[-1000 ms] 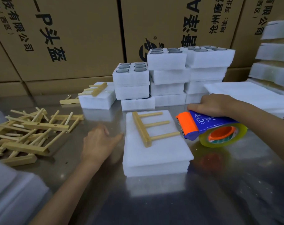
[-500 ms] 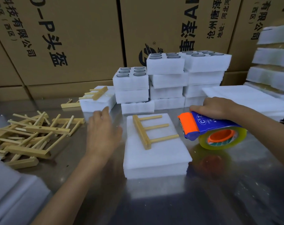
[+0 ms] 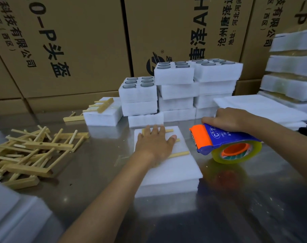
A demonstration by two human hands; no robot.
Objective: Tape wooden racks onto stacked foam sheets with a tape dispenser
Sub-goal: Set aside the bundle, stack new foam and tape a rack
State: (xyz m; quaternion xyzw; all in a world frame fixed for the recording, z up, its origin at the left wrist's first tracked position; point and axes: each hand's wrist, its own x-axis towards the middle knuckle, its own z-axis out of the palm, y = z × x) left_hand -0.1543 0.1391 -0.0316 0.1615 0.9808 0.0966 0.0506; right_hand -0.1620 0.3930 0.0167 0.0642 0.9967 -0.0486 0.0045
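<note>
Hand [image 3: 155,142] flat over rack [image 3: 179,154], foam blocks [image 3: 177,88] behind, dispenser [image 3: 221,142] beside

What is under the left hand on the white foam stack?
The left hand lies flat on a pale wooden rack atop the white stacked foam sheets. Three peg ends stick out; its crossbar is covered.

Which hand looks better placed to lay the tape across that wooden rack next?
The right hand: it already grips the tape dispenser just beside the foam stack. The left hand lies flat on the wooden rack, holding it down.
</note>
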